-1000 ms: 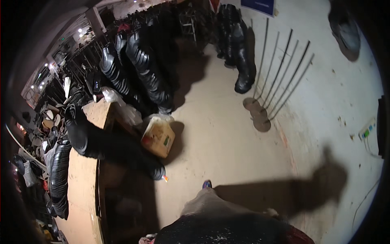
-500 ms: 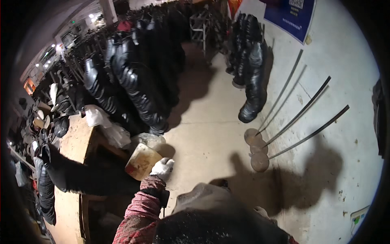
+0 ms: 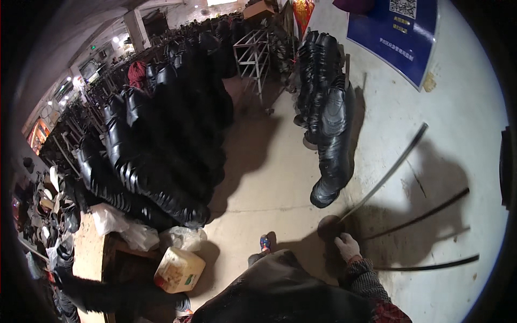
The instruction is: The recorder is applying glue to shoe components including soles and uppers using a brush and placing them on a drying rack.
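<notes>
My right hand [image 3: 348, 247], in a white glove, hangs low at the right with its fingers loosely apart. I see nothing held in it. It is nearest to the round base plate [image 3: 330, 229] of a standing metal rod [image 3: 385, 175]. Whether the glove touches the plate or the rod cannot be made out. My left hand is out of sight. A stained, pale plastic jug [image 3: 181, 268] stands on the floor at the lower left, apart from my hands. My dark apron [image 3: 280, 293] fills the lower middle.
Tall stacks of shiny black curved pieces [image 3: 156, 172] line the left side. Another such stack [image 3: 331, 145] leans near the right wall. Two more rods stick out by the wall. Clear plastic bags [image 3: 183, 237] lie beside a wooden table [image 3: 89, 253]. A metal frame rack [image 3: 252, 56] stands far back.
My view has shifted forward and up. The gloved left hand, which was in front of the jug, has left the view. My right hand has come into sight beside the rods.
</notes>
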The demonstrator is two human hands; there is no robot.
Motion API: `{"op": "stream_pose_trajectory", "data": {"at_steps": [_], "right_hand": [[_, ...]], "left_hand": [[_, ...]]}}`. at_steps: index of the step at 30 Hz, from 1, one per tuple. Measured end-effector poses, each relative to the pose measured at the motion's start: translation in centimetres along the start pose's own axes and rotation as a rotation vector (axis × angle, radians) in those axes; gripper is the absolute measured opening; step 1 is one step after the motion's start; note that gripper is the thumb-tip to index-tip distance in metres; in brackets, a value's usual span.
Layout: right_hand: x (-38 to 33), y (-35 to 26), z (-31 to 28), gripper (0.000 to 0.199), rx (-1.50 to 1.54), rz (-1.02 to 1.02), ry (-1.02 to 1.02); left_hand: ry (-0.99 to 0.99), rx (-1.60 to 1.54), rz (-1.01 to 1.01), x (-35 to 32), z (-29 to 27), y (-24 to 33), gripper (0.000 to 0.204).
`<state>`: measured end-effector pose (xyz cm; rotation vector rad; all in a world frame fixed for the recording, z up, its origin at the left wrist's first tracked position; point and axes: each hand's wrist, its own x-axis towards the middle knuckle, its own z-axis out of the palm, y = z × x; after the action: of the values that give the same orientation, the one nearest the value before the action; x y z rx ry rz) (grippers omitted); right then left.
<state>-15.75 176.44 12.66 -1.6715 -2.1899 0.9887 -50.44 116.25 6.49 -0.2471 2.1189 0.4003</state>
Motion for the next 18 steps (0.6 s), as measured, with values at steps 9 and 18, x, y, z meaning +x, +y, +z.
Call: {"op": "stream_pose_trajectory", "data": {"at_steps": [9, 18], "right_hand": [[21.4, -18.0, -3.7, 0.061, 0.21, -0.291, 0.223], [46.7, -28.3, -22.8, 0.055, 0.38, -0.455, 0.604]], "left_hand": [[-0.108, -0.357, 0.375, 4.6, -1.3, 37.4, 0.036], [0.106, -0.656, 0.454, 4.2, -5.4, 43.8, 0.035]]}}
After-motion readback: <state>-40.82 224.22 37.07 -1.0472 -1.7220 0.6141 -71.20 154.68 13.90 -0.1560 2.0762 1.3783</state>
